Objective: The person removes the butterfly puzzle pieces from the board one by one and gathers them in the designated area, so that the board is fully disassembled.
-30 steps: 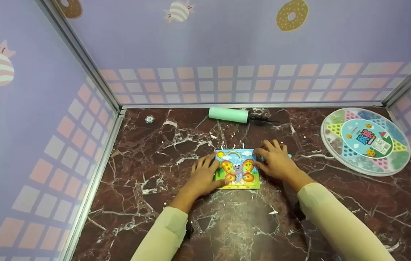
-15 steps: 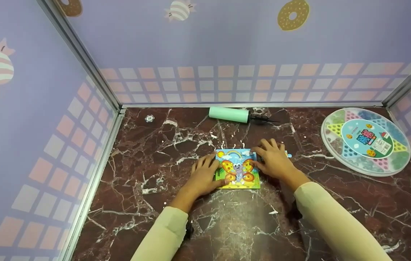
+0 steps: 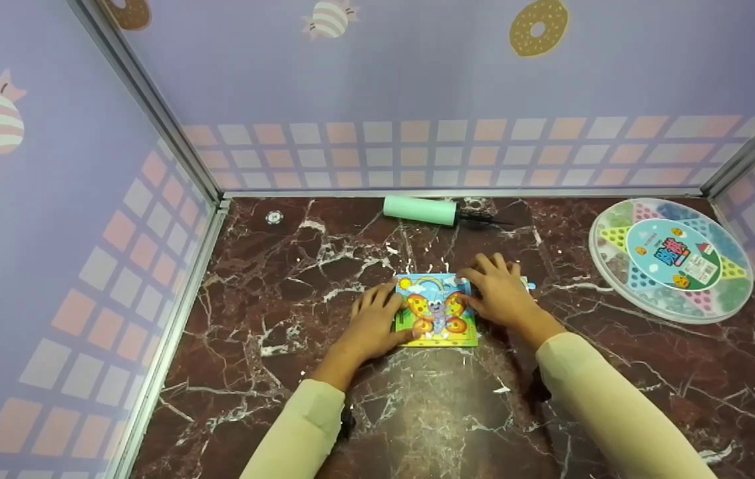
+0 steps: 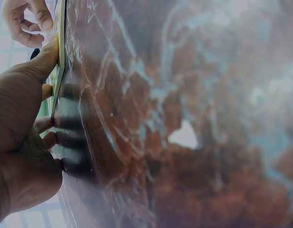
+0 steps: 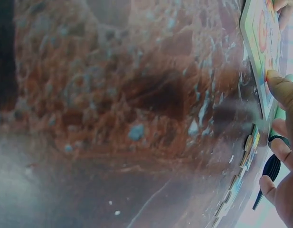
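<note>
A square jigsaw puzzle [image 3: 437, 313] with a butterfly picture lies flat on the marble-patterned table. My left hand [image 3: 370, 319] rests along its left side, thumb [image 4: 49, 57] pressing on the face near the front edge and other fingertips down at the side. Over the upper right corner is my right hand [image 3: 503, 293]; its thumb [image 5: 281, 90] touches the puzzle's face and the index finger reaches the top edge. That corner is partly hidden under the hand. Loose puzzle pieces [image 5: 250, 145] lie to the right of the board, mostly covered by the right hand in the head view.
Behind the puzzle lies a mint-green hand pump [image 3: 420, 211] with a black nozzle. A round Chinese checkers box [image 3: 673, 259] sits at the right. A small round chip [image 3: 275, 217] is at the back left. Patterned walls [image 3: 417, 153] enclose the table's back and sides.
My right hand has shifted slightly left, from the puzzle's right edge onto its upper right corner, uncovering more of a loose blue piece. The left hand and the board have stayed put.
</note>
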Demonstrator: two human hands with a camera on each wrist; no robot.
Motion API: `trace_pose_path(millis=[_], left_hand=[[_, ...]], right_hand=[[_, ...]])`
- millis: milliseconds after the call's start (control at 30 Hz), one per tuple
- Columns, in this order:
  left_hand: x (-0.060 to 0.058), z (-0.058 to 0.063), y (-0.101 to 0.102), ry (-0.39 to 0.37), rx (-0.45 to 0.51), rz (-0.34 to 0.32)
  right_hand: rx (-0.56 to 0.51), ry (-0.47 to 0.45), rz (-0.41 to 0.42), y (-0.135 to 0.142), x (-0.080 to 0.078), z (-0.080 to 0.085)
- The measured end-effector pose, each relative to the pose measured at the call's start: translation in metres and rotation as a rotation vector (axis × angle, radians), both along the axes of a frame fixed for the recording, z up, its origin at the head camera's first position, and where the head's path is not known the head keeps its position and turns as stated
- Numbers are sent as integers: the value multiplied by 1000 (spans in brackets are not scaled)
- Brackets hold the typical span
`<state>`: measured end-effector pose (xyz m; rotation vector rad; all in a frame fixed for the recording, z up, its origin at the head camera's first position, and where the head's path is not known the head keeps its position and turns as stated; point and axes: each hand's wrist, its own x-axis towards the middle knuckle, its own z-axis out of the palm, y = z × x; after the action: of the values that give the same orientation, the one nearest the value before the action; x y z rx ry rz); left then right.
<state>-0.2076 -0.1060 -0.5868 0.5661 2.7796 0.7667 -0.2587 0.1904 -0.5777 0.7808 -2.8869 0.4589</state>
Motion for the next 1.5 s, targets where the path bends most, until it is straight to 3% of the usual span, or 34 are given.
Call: trace_pose_path(millis=[233, 533, 1167, 1500], left_hand=[[0, -1, 1, 4, -12, 1], [0, -2, 1, 8, 46, -10], [0, -1, 0, 0, -2, 3], [0, -1, -1, -8, -1, 4]], right_hand=[[10, -5, 4, -7, 1, 1], [50, -2, 1, -14, 4, 3], [144, -129, -59, -30, 1, 8], [133, -163, -77, -34, 3, 10]])
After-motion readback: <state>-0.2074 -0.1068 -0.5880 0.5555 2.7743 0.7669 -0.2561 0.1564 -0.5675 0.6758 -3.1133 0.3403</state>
